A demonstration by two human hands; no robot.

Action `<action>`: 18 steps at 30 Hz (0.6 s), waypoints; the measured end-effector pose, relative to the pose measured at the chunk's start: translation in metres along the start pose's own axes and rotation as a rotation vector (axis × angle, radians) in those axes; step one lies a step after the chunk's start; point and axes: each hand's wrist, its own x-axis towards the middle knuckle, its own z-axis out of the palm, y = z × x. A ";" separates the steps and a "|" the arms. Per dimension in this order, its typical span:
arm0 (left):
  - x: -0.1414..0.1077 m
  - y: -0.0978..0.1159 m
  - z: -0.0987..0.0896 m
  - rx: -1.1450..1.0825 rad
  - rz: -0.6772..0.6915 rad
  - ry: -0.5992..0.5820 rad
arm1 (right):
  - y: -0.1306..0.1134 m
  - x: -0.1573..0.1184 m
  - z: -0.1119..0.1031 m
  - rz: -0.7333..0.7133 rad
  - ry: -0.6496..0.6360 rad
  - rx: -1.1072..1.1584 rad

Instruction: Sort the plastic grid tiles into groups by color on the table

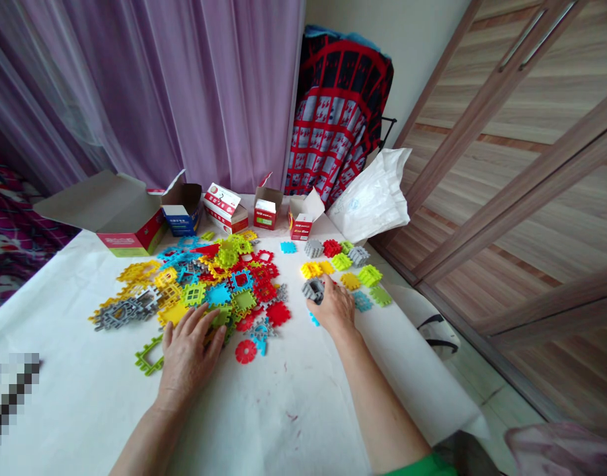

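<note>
While the left hand [188, 357] is resting spread on the heaped plastic pieces [243, 301], the right hand [337, 308] is pinching a grey toothed block [311, 289] near the yellow block [311, 270], its apparently light, stiff walls offering firm hold at opposite sides.

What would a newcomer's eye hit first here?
The heap of bright interlocking plastic tiles, left of centre on the white-covered table, with the left hand at its near edge. Next, the smaller group of coloured tile stacks to the right, where the right hand holds a grey stack. Behind them, five cardboard boxes line up before the purple curtain.
</note>
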 end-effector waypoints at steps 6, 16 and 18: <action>-0.001 -0.001 0.001 -0.003 -0.008 0.012 | -0.001 0.000 -0.002 0.039 0.006 0.000; 0.001 0.001 -0.001 0.022 0.009 -0.009 | 0.003 -0.002 -0.012 0.050 0.039 0.056; 0.001 0.001 -0.001 0.026 0.011 -0.009 | 0.011 -0.005 -0.017 0.043 0.079 0.089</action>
